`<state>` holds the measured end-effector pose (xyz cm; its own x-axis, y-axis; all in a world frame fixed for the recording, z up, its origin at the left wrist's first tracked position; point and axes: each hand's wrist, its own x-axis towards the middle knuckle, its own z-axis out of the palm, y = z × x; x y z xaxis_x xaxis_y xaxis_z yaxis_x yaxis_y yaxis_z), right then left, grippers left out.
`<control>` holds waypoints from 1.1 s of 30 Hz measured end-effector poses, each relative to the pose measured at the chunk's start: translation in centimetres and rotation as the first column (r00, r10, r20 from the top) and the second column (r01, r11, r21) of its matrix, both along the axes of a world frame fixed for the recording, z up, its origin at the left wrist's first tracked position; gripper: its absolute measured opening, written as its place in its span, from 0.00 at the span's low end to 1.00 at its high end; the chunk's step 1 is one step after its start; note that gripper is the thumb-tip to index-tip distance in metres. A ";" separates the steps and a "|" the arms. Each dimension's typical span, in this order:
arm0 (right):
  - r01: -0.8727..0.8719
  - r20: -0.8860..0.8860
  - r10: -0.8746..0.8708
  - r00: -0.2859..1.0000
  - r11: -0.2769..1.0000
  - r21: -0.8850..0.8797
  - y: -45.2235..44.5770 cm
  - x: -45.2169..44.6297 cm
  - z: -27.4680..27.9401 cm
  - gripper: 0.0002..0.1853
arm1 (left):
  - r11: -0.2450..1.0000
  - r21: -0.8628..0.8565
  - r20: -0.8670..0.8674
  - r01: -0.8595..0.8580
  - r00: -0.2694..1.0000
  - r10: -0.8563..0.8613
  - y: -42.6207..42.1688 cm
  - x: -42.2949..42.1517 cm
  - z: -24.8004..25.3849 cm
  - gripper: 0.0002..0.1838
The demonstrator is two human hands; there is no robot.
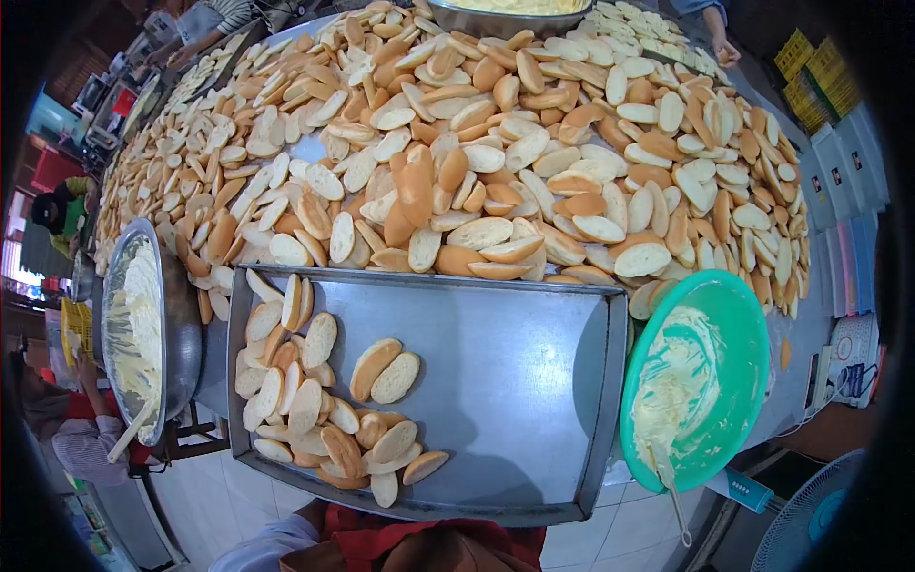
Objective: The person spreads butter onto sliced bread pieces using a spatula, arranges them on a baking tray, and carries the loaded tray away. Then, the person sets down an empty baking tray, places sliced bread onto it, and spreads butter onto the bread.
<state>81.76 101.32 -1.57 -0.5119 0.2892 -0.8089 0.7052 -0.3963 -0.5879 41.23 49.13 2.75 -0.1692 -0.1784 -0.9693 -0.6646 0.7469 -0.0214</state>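
Neither of my hands shows. A light sleeve [262, 546] appears at the bottom, beside a red apron [381, 536]; any hand there is hidden below the tray edge. Directly in front stands a metal tray [505, 381] with cut bread slices [305, 408] heaped at its left side. Two slices [384, 370] lie together a little apart from that heap. Right of the tray, a green basin [734, 381] holds pale cream [672, 381] and a spreading tool [670, 481] whose handle hangs over the rim.
A huge pile of cut bread [534, 153] covers the table. A steel bowl of cream [181, 334] stands at left, another bowl [505, 19] at the far side. Other people's hands [726, 50] and sleeves are around the table. A fan [810, 515] stands at lower right.
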 end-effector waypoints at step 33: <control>0.465 -0.168 -0.540 0.825 0.479 0.744 -3.2 -2.5 -5.4 0.19 | 0.963 0.214 -0.739 -0.164 -0.672 0.050 10.0 -6.5 18.7 0.21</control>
<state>79.24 98.09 -6.93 -0.0274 0.9747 -0.2220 0.5861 -0.1642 -0.7934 34.75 59.16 21.42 -0.5573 -0.4376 0.7056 0.3080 0.6803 0.6651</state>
